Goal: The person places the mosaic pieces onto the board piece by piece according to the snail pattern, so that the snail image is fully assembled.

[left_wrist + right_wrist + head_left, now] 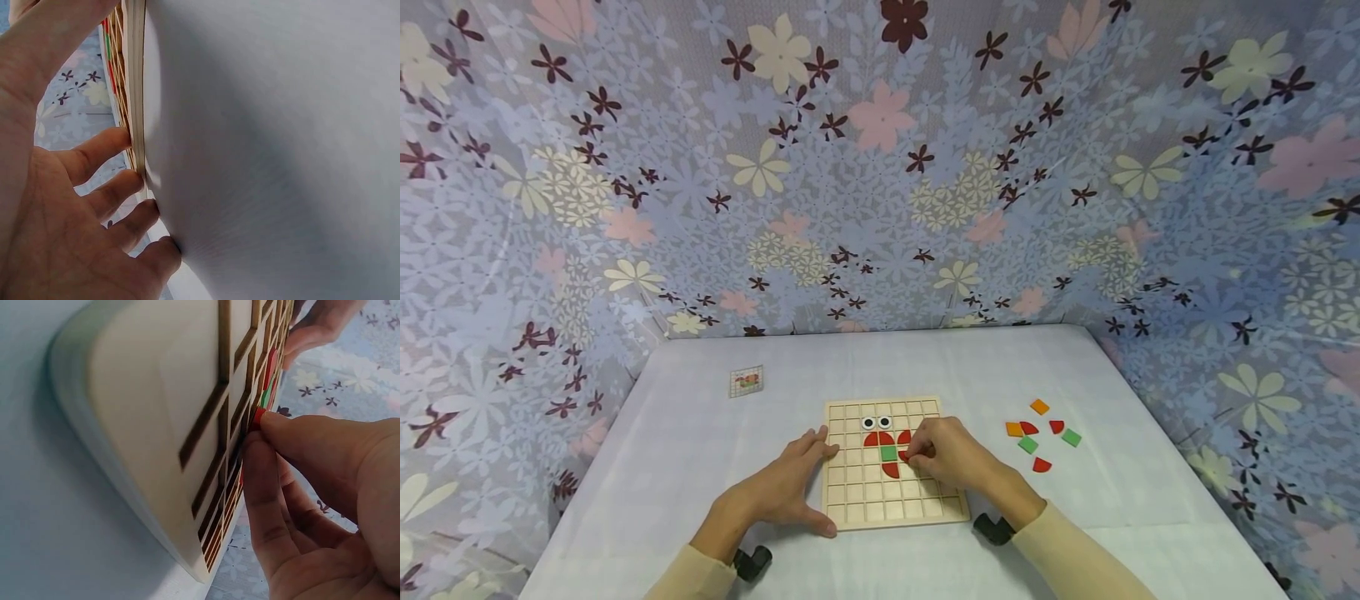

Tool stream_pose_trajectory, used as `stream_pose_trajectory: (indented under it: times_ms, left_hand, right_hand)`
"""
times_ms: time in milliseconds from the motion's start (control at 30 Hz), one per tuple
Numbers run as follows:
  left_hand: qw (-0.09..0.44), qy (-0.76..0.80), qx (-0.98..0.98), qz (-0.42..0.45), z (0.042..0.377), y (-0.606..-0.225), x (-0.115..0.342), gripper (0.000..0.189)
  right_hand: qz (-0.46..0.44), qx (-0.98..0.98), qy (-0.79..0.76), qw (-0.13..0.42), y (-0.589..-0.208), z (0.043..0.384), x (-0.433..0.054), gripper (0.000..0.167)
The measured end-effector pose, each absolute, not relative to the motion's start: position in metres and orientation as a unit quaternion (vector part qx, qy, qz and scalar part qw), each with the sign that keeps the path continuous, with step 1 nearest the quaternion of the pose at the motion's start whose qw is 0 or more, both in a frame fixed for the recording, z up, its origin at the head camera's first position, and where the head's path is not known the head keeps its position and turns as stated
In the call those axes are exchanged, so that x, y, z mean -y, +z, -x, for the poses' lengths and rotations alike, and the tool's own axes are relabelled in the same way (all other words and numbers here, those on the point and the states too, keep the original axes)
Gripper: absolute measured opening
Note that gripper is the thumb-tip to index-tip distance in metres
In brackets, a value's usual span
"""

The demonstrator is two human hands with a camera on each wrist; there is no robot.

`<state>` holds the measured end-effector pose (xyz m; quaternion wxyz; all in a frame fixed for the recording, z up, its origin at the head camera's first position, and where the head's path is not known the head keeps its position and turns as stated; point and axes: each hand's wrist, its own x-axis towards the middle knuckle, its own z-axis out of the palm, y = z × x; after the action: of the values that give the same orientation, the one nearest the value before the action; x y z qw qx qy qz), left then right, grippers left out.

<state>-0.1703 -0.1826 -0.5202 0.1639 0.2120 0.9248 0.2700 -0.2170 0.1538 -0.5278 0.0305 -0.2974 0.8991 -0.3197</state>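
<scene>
A wooden grid board [857,510] lies flat on the table. On it sit two round eye pieces [884,422], several red quarter-circle tiles [890,470] and a green square tile [889,453]. My right hand [955,452] pinches a red tile [257,417] between thumb and fingertips, over a cell right of the green square; its exact shape is hidden by the fingers. Along the board's left side rests my left hand [782,487], fingers and thumb spread. In the left wrist view its fingertips [145,181] touch the board's edge.
Loose tiles lie right of the board: orange squares [1039,407], green squares [1071,437] and red quarter circles [1042,465]. A small picture card [747,381] with a grid pattern lies at the back left. Flowered cloth [880,208] hangs behind the table.
</scene>
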Motion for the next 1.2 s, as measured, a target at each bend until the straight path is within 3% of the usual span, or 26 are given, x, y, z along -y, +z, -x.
stream_pose_trajectory:
  times_ms: [1200]
  left_hand:
    - [0.165,0.268,-0.926,-0.210,0.1723,-0.5233,0.1851,0.122]
  right_hand:
    - [0.297,-0.895,-0.332,0.012,-0.5298,0.2229,-0.1488,0.013]
